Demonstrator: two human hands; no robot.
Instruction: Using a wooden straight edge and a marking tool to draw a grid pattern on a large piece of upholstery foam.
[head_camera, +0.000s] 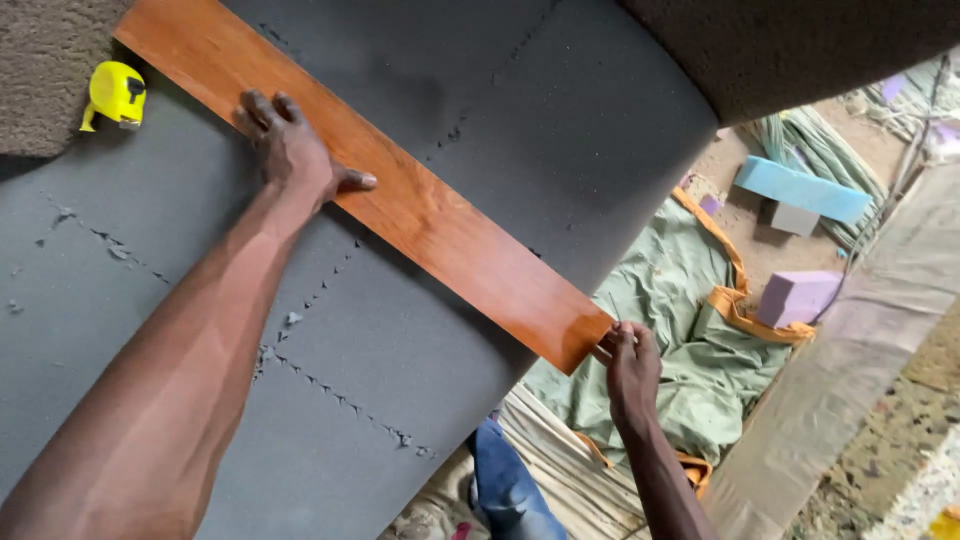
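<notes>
The left hand (290, 150) pressed flat, fingers spread, on a wooden plank (400, 200) across grey foam sheet (420, 380); the right hand (630, 365) pinched the plank's lower-right end above green cloth (660, 340).

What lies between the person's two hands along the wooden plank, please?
In the head view, only bare plank lies between the left hand, pressed flat on it, and the right hand at its near end. Grey foam sheet lies beneath.
</notes>
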